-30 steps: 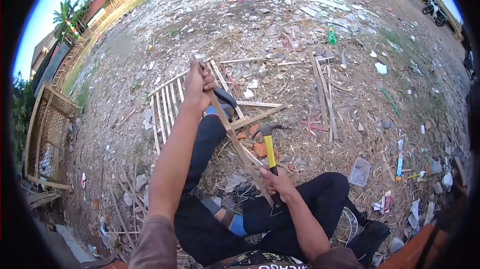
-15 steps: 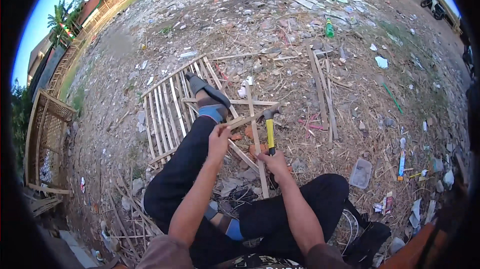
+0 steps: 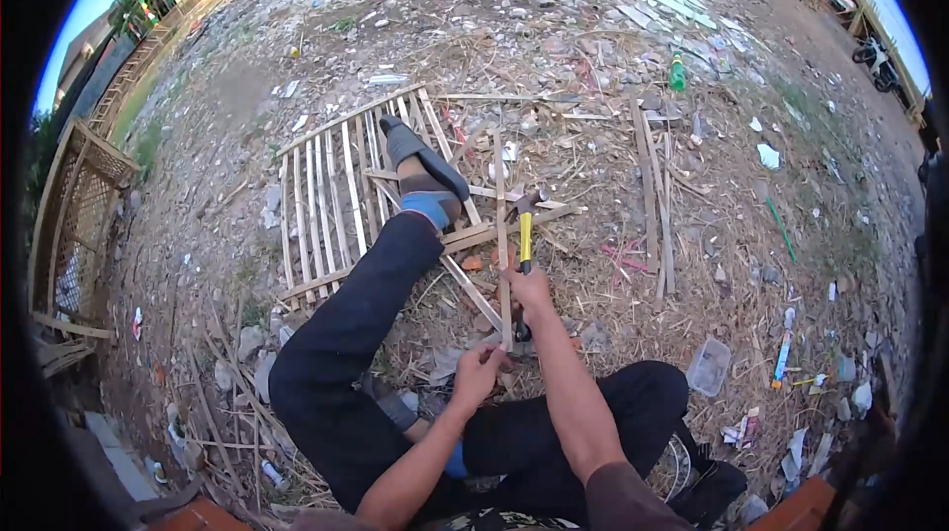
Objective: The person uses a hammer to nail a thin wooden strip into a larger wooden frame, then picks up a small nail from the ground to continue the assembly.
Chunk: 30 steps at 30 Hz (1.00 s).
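Note:
My right hand [image 3: 531, 296] grips a hammer [image 3: 525, 236] with a yellow and black handle, its head pointing away from me. A thin wooden slat [image 3: 500, 170] stretches lengthwise beside the hammer, against the fingers of that hand. At its near end, my left hand [image 3: 478, 373] is closed with thumb and fingers pinching the tip. Under the slat's far half lie crossed wooden strips [image 3: 554, 212]. A slatted wooden frame [image 3: 331, 200] lies on the ground to the left, and my sandalled foot [image 3: 425, 157] rests over its right side.
Rubble and dry straw cover the ground. Long loose slats [image 3: 652, 200] lie to the right. Farther off are a green bottle [image 3: 677, 72] and a clear plastic tub [image 3: 708, 367]. A woven lattice panel [image 3: 74, 224] stands at the far left.
My left hand has left the crossed strips by my foot and moved down to the slat's near end. The right hand with the hammer has shifted slightly up and left.

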{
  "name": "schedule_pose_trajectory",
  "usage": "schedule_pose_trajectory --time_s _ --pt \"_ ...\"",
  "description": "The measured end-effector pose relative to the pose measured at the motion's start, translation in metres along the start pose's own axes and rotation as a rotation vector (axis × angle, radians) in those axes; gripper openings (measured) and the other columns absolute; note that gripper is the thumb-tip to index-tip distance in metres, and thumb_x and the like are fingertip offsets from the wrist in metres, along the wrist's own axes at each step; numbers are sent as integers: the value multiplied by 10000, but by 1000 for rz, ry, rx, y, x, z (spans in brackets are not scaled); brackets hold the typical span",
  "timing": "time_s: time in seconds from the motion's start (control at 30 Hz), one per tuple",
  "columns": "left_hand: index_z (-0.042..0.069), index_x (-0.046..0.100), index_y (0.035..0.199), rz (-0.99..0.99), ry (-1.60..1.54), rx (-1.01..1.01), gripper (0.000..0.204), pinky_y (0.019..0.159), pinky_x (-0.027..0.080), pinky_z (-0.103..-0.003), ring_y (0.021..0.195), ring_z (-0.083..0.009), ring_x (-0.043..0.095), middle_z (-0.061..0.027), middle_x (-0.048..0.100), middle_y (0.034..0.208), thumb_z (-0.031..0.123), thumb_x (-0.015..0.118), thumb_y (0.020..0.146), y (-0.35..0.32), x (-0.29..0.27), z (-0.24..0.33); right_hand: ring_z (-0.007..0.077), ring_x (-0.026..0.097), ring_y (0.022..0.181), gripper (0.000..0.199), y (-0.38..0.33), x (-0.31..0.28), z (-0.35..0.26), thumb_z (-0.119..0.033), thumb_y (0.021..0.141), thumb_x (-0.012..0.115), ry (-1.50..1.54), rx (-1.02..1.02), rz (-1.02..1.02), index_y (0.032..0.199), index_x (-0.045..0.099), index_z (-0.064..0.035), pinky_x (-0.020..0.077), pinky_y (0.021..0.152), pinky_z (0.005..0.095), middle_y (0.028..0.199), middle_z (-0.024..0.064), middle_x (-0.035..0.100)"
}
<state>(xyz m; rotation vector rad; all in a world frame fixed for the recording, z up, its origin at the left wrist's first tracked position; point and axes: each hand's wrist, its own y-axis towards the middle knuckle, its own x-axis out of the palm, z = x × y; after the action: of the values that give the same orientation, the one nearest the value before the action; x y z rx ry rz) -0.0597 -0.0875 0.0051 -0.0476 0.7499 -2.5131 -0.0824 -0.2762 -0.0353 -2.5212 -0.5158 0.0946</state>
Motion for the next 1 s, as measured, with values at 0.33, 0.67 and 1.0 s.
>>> schedule_pose_trajectory --time_s 0.33,0.67,1.0 --pt "-15 688 920 91 50 140 230 579 435 -241 626 -54 545 -11 659 724 206 652 970 23 2 -24 87 517 484 133 -18 4 -19 -133 842 723 -78 6 -105 835 656 -19 369 423 283 637 21 596" --pt "9 720 886 41 192 128 309 571 468 -341 573 -177 629 -91 673 653 314 682 920 27 2 -16 57 453 457 285 -44 -30 -30 -162 849 726 -60 73 -106 1089 687 -12 317 384 252 635 -24 556" --pt "40 720 894 34 457 152 316 623 486 -397 637 -269 656 -116 676 703 355 698 891 23 -5 -4 103 530 616 264 -112 -109 -22 -209 876 667 -398 -114 -104 1056 683 -16 421 541 288 711 0 581"
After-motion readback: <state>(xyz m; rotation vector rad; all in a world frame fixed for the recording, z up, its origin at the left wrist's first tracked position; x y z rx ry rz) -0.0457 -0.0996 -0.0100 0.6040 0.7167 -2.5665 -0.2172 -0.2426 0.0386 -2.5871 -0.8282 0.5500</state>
